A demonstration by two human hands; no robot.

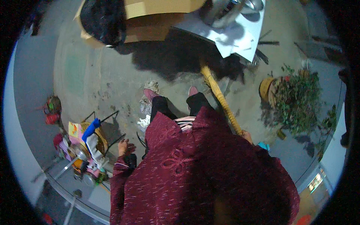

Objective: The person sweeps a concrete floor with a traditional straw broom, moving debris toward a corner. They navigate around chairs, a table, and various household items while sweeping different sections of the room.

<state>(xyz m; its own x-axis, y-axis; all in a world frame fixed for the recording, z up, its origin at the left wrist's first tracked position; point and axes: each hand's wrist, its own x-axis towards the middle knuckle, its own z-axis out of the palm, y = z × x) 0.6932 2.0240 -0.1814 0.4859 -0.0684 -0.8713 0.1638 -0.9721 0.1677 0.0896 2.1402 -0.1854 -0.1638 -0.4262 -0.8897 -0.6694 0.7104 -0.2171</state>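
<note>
My right hand is closed around the near end of a long yellow wrapped handle, probably a broom's. The handle slants away over the concrete floor, and its far end lies in dark shadow by the table, so its tip cannot be made out. At my left side, my left hand hangs with its fingers apart and holds nothing. Crumpled pale cloth or paper lies on the floor beside my feet.
Ahead stand a cardboard box and a white-topped table bearing papers and a metal object. Leafy potted plants stand at the right. A wicker basket or chair and mixed household things crowd the left.
</note>
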